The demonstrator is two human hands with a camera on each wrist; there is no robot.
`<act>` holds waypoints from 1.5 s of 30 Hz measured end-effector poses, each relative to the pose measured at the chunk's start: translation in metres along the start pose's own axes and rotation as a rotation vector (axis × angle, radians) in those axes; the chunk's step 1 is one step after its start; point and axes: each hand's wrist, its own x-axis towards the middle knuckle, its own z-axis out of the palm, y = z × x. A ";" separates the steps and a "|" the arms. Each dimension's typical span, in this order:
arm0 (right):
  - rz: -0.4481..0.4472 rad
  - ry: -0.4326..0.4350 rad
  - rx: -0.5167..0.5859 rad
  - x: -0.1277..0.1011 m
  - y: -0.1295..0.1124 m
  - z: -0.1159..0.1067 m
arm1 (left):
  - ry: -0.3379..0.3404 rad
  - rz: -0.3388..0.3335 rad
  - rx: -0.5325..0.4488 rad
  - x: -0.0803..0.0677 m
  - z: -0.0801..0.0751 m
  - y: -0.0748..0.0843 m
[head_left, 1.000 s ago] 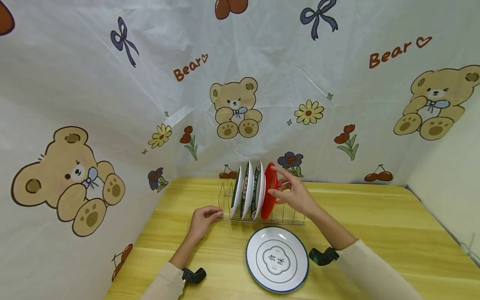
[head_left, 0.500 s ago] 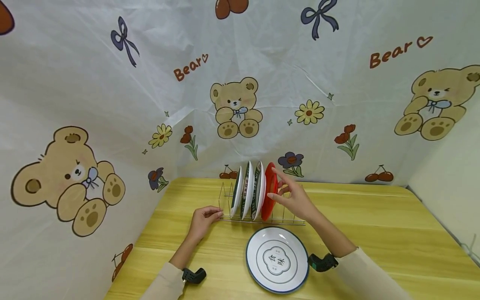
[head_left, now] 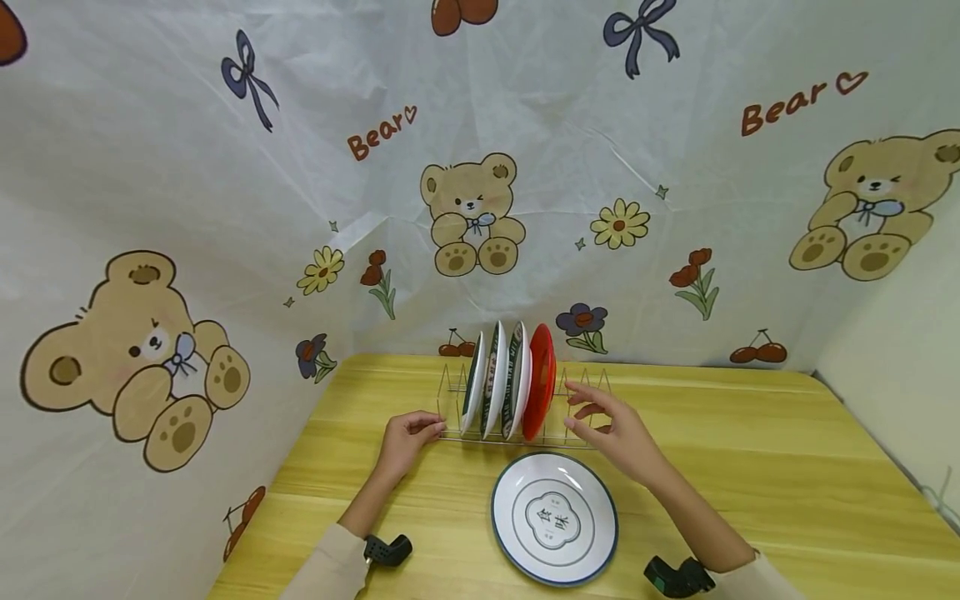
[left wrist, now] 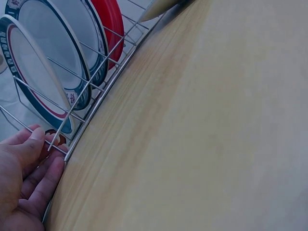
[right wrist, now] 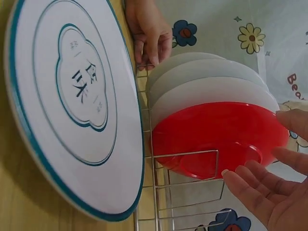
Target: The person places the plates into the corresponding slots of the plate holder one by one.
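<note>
A wire dish rack (head_left: 566, 446) stands on the table with three white plates (head_left: 492, 383), patterned in dark green, upright in its left part. Right of them a red plate (head_left: 542, 383) stands in the rack, leaning slightly. My left hand (head_left: 405, 437) pinches the wire at the rack's left end between thumb and fingers, plain in the left wrist view. To the right of the red plate, apart from it, is my right hand (head_left: 618, 433), fingers loosely bent and holding nothing. In front of the rack lies a white plate with a blue rim (head_left: 555, 518).
The wooden table (head_left: 750, 467) reaches back to a white curtain (head_left: 570, 125) printed with bears and flowers. A pale wall (head_left: 892, 367) borders the right side. Wire slots right of the red plate hold no plate.
My right hand has let go of the red plate and drawn back to the right and toward me. The red plate stays standing in the rack. My left hand has not moved.
</note>
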 end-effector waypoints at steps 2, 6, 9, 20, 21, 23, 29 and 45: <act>0.009 -0.003 -0.014 -0.008 0.003 -0.002 | -0.005 0.003 -0.002 0.000 -0.001 0.001; 0.031 -0.030 -0.044 -0.022 0.010 -0.007 | -0.012 0.010 -0.005 0.001 -0.002 0.001; 0.060 -0.075 -0.061 -0.027 0.017 -0.011 | -0.016 0.015 0.000 0.002 -0.003 0.001; 0.084 -0.292 -0.101 -0.028 0.041 -0.025 | -0.018 0.009 0.006 0.006 -0.001 0.001; 0.083 -0.314 -0.102 -0.028 0.042 -0.025 | -0.017 0.010 0.007 0.006 0.000 0.001; 0.088 -0.356 -0.089 -0.029 0.046 -0.025 | -0.017 0.014 0.010 0.005 0.000 0.001; 0.152 -0.474 0.029 -0.031 0.054 -0.021 | -0.001 0.035 0.028 0.003 0.001 -0.001; 0.216 -0.562 0.198 -0.037 0.062 -0.016 | -0.018 -0.004 -0.002 -0.002 0.001 0.000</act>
